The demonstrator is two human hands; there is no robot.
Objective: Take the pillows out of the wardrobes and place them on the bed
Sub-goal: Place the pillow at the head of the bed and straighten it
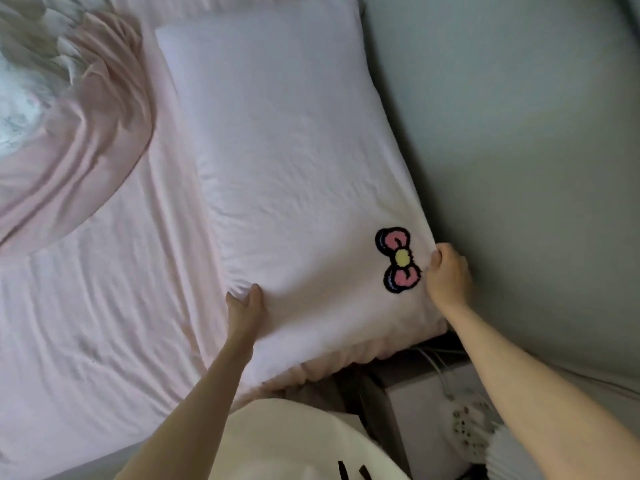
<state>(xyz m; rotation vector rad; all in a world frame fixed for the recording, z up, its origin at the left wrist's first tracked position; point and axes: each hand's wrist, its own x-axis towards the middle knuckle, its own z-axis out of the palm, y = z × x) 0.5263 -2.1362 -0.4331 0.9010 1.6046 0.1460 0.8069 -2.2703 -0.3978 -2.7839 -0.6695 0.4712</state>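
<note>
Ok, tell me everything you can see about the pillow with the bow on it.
The pillow is a long rectangle in a pale pink, lightly creased fabric case. A fuzzy pink bow patch with a black outline and yellow centre sits near its close right corner. It lies flat on the pink bed sheet, its right side along the grey headboard, its near end reaching the bed's edge. The left hand grips its near left side and the right hand pinches its right edge beside the bow.
</note>
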